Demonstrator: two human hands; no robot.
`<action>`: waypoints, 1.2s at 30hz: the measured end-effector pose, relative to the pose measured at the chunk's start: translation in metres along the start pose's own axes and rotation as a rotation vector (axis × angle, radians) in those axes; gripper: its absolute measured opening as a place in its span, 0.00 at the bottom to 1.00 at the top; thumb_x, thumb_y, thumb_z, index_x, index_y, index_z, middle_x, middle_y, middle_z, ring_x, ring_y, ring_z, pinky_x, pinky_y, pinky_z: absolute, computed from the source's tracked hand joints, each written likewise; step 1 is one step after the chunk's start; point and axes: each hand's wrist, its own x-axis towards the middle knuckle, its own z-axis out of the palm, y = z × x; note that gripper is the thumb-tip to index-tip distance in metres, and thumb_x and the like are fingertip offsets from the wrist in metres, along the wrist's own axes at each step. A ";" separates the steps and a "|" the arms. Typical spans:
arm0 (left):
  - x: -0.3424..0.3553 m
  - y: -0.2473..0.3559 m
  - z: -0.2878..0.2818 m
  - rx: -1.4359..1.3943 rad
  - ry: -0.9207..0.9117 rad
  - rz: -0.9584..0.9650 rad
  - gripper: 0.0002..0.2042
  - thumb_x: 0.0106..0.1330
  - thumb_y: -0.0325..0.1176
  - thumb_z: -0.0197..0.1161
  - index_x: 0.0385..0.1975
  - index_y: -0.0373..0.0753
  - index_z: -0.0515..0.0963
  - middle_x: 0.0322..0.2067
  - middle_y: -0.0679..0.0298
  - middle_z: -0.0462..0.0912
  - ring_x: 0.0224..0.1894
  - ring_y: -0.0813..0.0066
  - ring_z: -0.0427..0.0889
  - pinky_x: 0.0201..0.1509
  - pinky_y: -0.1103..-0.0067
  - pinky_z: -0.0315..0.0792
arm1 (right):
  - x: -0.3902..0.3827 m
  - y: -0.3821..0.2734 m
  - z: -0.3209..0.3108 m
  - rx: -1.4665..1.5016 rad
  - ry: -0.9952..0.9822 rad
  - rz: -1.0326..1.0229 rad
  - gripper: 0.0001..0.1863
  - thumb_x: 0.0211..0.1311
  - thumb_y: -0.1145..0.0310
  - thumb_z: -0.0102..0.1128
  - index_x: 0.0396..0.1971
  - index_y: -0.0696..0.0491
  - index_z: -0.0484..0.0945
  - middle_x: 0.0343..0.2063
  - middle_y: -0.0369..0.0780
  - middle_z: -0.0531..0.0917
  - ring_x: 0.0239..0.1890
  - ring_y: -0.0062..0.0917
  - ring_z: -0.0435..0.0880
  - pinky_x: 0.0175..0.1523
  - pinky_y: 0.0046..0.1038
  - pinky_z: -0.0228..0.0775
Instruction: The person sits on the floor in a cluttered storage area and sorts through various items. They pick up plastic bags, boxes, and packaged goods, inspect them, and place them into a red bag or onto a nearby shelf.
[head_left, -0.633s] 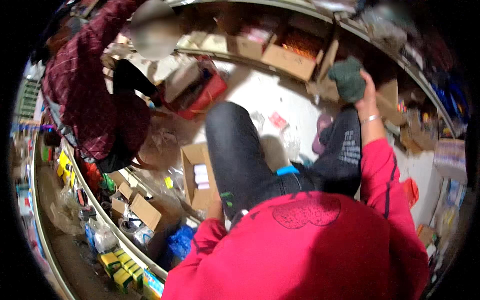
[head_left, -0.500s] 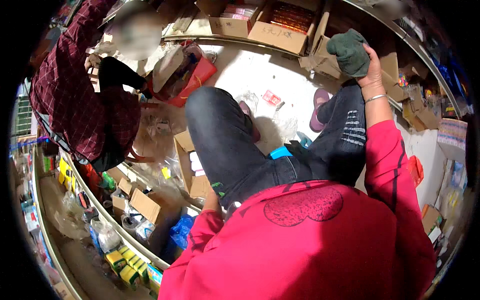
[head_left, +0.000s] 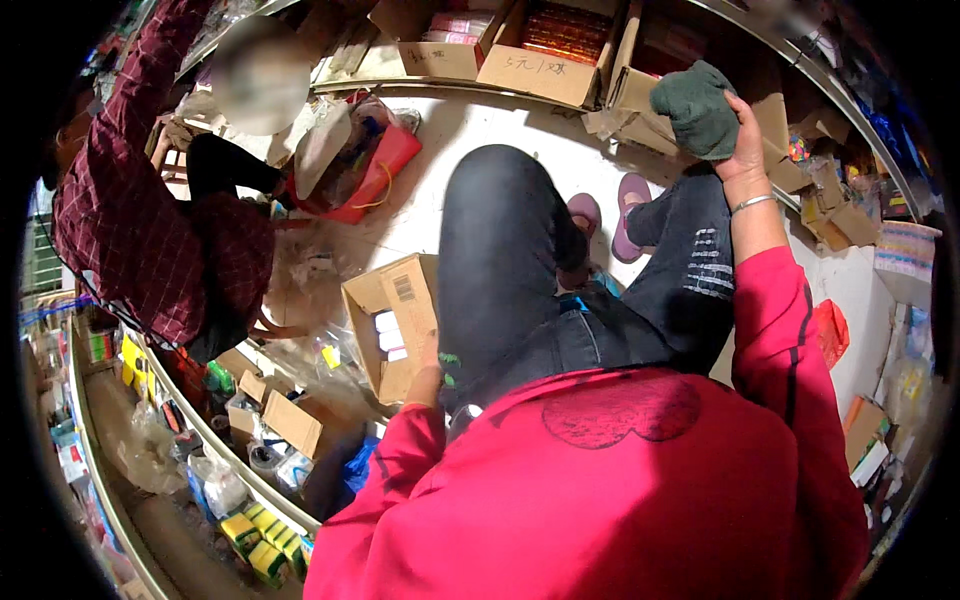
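Observation:
My right hand (head_left: pixel 744 142) grips a bunched dark green cloth (head_left: pixel 695 112) above my right knee, with the thumb and fingers along its right side. My left hand (head_left: pixel 428 374) is low beside my left thigh, at the near right edge of an open cardboard box (head_left: pixel 363 297). Its fingers are mostly hidden, so their hold on the box cannot be made out. Several white packets (head_left: pixel 388 336) lie inside that box.
A person in a dark red checked top (head_left: pixel 140 230) sits at the left, beside a red bag (head_left: pixel 380 180). Open cartons (head_left: pixel 540 75) line the shelf at the back. At the lower left, a shelf edge (head_left: pixel 250 480) curves past yellow packs (head_left: pixel 265 560). My shoes (head_left: pixel 630 215) rest on the pale floor.
My left leg has swung to the right, and more of the cardboard box shows. My left hand has moved up along the box's edge. The cloth stays in my right hand.

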 end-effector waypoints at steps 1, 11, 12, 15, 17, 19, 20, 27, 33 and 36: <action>-0.002 0.007 -0.005 -0.002 0.000 -0.001 0.14 0.54 0.38 0.48 0.39 0.42 0.70 0.40 0.48 0.69 0.43 0.51 0.71 0.45 0.67 0.66 | -0.001 0.000 -0.002 0.009 -0.021 0.025 0.19 0.55 0.63 0.46 0.45 0.57 0.68 0.43 0.42 0.75 0.44 0.31 0.74 0.51 0.31 0.65; 0.004 -0.018 -0.004 -0.185 0.032 0.031 0.18 0.56 0.44 0.45 0.43 0.44 0.68 0.42 0.51 0.70 0.43 0.50 0.71 0.47 0.67 0.65 | -0.009 -0.006 -0.015 -0.011 -0.029 0.022 0.21 0.54 0.62 0.47 0.46 0.57 0.67 0.43 0.42 0.74 0.45 0.31 0.74 0.52 0.31 0.65; 0.013 -0.024 0.002 -0.176 0.019 0.059 0.17 0.56 0.44 0.46 0.43 0.43 0.69 0.41 0.52 0.70 0.42 0.52 0.72 0.46 0.67 0.65 | -0.013 -0.008 -0.013 0.003 -0.022 0.040 0.21 0.52 0.62 0.49 0.45 0.56 0.68 0.43 0.42 0.75 0.44 0.32 0.74 0.50 0.33 0.66; 0.030 -0.046 0.017 -0.133 -0.018 0.102 0.16 0.56 0.41 0.49 0.41 0.40 0.70 0.38 0.54 0.73 0.41 0.57 0.72 0.44 0.69 0.66 | -0.016 -0.014 -0.018 0.015 0.068 0.066 0.21 0.47 0.61 0.54 0.42 0.55 0.70 0.38 0.42 0.77 0.38 0.33 0.77 0.43 0.37 0.71; 0.035 -0.059 0.023 -0.144 0.002 0.100 0.15 0.56 0.39 0.51 0.39 0.38 0.72 0.36 0.56 0.74 0.39 0.61 0.73 0.42 0.70 0.67 | -0.010 -0.003 0.006 0.010 0.094 0.037 0.18 0.44 0.61 0.57 0.36 0.53 0.74 0.33 0.40 0.78 0.34 0.31 0.78 0.40 0.34 0.72; 0.054 -0.060 0.008 -0.239 0.140 0.116 0.14 0.55 0.37 0.52 0.38 0.36 0.73 0.34 0.57 0.76 0.38 0.64 0.73 0.41 0.72 0.67 | -0.001 0.017 0.020 0.062 0.092 0.112 0.17 0.44 0.61 0.58 0.36 0.51 0.74 0.33 0.39 0.78 0.34 0.30 0.78 0.41 0.34 0.71; 0.065 -0.048 -0.016 -0.318 0.247 0.142 0.14 0.55 0.37 0.53 0.37 0.35 0.73 0.33 0.58 0.77 0.37 0.66 0.74 0.40 0.72 0.67 | 0.002 0.024 0.033 0.063 0.020 0.104 0.17 0.45 0.61 0.58 0.37 0.52 0.74 0.33 0.39 0.78 0.34 0.29 0.78 0.41 0.34 0.71; -0.008 0.254 -0.190 -0.601 0.264 1.198 0.27 0.52 0.31 0.61 0.53 0.34 0.60 0.47 0.57 0.68 0.47 0.68 0.68 0.49 0.74 0.65 | -0.024 0.048 0.109 0.000 -0.265 -0.148 0.21 0.50 0.58 0.57 0.42 0.55 0.72 0.36 0.36 0.77 0.38 0.20 0.74 0.45 0.24 0.65; -0.021 0.395 -0.134 -0.625 -0.082 1.165 0.34 0.40 0.22 0.65 0.52 0.37 0.59 0.44 0.59 0.69 0.42 0.69 0.71 0.49 0.76 0.65 | -0.046 0.006 0.066 -0.754 -0.268 -0.671 0.25 0.54 0.57 0.53 0.48 0.58 0.63 0.33 0.42 0.76 0.36 0.24 0.74 0.45 0.25 0.65; 0.005 0.415 -0.123 -0.670 -0.120 1.004 0.31 0.42 0.19 0.60 0.51 0.34 0.59 0.43 0.58 0.69 0.42 0.69 0.71 0.49 0.76 0.65 | -0.078 -0.050 -0.034 -0.513 0.114 -0.192 0.19 0.53 0.68 0.56 0.46 0.56 0.69 0.40 0.39 0.76 0.40 0.18 0.74 0.43 0.21 0.68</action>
